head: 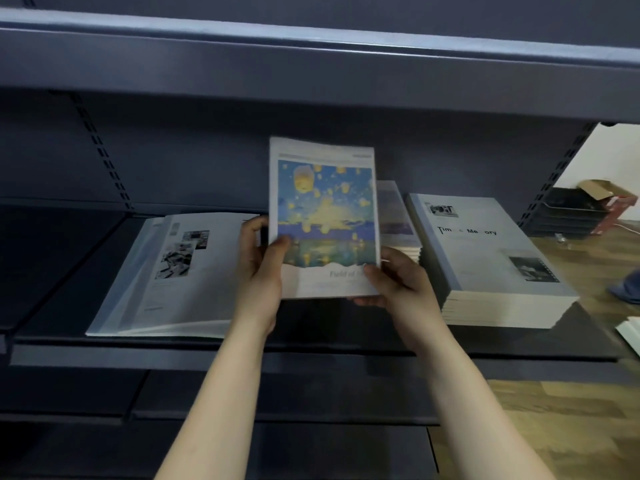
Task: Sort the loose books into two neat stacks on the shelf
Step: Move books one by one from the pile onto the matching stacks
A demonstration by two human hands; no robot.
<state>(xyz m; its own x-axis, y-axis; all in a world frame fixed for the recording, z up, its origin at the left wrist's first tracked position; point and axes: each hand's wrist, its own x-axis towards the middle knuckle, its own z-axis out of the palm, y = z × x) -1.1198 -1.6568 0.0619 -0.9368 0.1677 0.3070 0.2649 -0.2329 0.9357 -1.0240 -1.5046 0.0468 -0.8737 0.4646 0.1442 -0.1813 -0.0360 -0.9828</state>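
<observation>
Two stacks unfinished: the left hand (pixel 263 261) and right hand (pixel 391 282) gripped the lantern-cover book (pixel 323 209) by its lower corners above the shelf (pixel 311 327). Next, probably, it needed squaring onto a matching stack.

Lantern book (pixel 323 216): white cover, blue panel dotted with yellow. Right stack (pixel 485 254): pale grey cover, black lettering, black-and-white photos. Left book (pixel 173 271): white, black-and-white collage. Shelf (pixel 242 355): dark slate blue. Floor (pixel 554 410): brown wood grain.

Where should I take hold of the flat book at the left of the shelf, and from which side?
The book lies flat with its near edge by the shelf lip, so probably pinch that edge from the front, thumb on top.
</observation>
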